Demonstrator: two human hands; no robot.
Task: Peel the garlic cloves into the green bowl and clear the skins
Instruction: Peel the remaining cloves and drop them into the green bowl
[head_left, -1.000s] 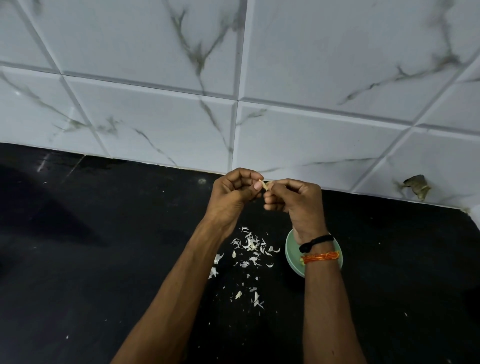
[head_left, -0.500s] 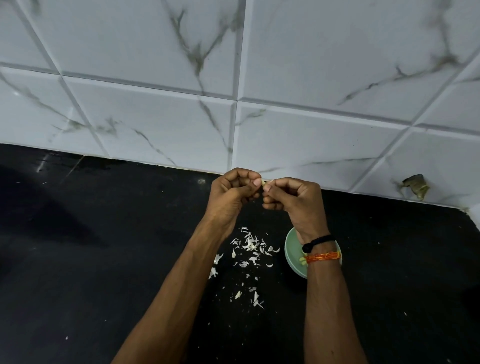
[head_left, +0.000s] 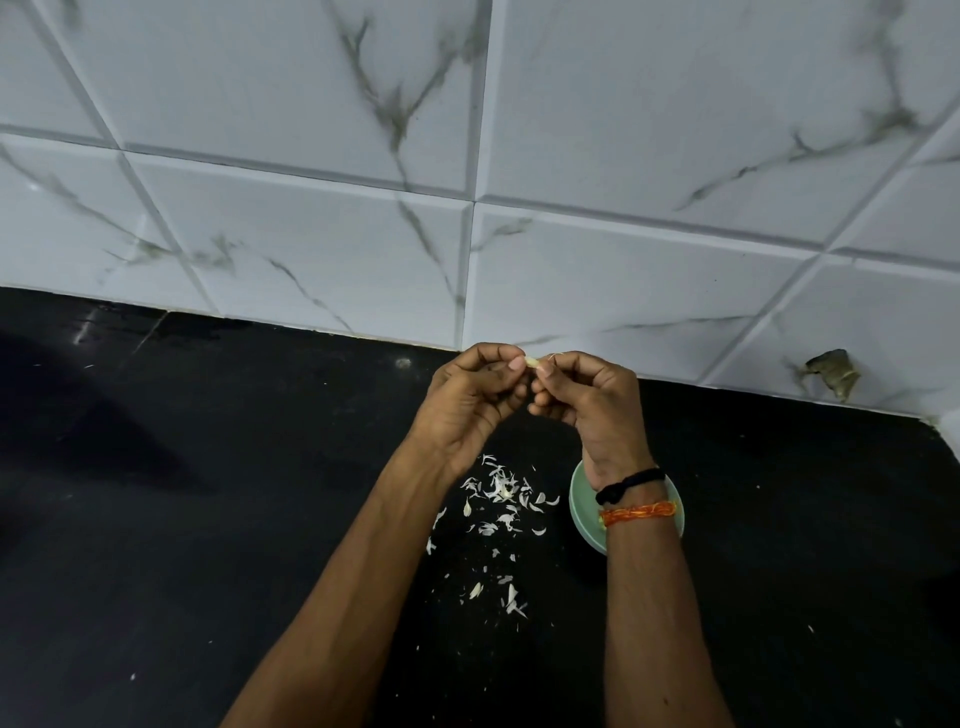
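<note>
Over black counter (head_left: 208, 519) | both hands' fingers (head_left: 514, 364) pinch garlic clove (head_left: 532, 361) | marble-tile wall (head_left: 311, 234) behind

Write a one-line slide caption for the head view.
Both hands pinch a garlic clove above scattered skins beside the green bowl.

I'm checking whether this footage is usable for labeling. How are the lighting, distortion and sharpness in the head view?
Head view: dim, even light; the black countertop swallows detail, with a faint glare streak at its far left. Wide-angle distortion bows the wall tiles' grout lines. The left hand, right hand and garlic skins are sharp; the garlic clove is tiny.
</note>
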